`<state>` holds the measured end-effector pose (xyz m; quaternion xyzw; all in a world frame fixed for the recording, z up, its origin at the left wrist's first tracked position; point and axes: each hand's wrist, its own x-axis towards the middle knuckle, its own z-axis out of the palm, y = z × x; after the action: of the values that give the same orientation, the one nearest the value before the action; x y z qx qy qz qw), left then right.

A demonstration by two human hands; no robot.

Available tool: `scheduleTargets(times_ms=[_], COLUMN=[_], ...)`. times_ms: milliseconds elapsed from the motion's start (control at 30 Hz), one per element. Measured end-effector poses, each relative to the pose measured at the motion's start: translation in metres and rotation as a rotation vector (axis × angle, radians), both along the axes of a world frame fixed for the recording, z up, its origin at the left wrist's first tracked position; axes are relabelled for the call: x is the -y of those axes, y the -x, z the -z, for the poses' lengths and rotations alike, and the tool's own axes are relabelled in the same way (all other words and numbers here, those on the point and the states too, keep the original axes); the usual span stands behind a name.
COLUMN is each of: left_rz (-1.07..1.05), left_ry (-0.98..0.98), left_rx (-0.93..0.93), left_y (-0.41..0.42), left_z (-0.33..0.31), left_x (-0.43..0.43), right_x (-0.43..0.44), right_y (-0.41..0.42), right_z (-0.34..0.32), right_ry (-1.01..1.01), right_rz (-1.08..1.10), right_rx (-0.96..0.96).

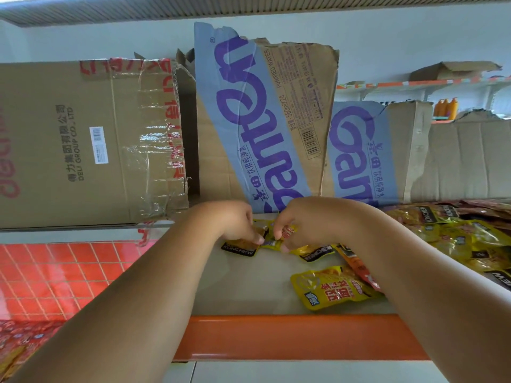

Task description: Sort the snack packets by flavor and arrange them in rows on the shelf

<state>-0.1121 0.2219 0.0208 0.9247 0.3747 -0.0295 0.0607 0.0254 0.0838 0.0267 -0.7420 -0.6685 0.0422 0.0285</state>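
Both my hands reach to the back of a pale shelf (249, 283) with an orange front lip. My left hand (235, 222) pinches a yellow snack packet with a black band (240, 247). Just right of it, my right hand (304, 222) pinches a small yellow packet (273, 240) between thumb and fingers. Another yellow packet with a black band (316, 251) lies beside it. A larger yellow packet with red print (330, 290) lies nearer the front edge, and an orange packet (359, 268) is partly under my right forearm. A heap of yellow and dark packets (459, 233) fills the shelf's right side.
Flattened blue-and-purple printed cardboard (265, 120) and a taped brown carton (83, 142) stand along the shelf's back. Red floor tiles (55, 277) show at the lower left, with more packets (19, 344) below. Distant shelves hold orange bottles (445, 107).
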Motion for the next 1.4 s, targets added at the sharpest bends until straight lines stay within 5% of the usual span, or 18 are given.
scheduleTargets(times_ms=[367, 633, 1067, 1400], left_rz=[0.001, 0.013, -0.017, -0.07], left_ry=[-0.045, -0.094, -0.37, -0.56], left_rx=[0.01, 0.081, 0.58, 0.662], left_y=[0.003, 0.01, 0.078, 0.162], left_z=[0.001, -0.005, -0.031, -0.05], left_x=[-0.01, -0.004, 0.032, 0.063], right_x=[0.006, 0.008, 0.014, 0.013], right_y=[-0.002, -0.011, -0.007, 0.062], right_z=[0.0, -0.002, -0.029, -0.048], right_ry=[0.013, -0.156, -0.627, -0.697], right_rz=[0.091, 0.078, 0.015, -0.176], right_rx=[0.067, -0.113, -0.357, -0.455])
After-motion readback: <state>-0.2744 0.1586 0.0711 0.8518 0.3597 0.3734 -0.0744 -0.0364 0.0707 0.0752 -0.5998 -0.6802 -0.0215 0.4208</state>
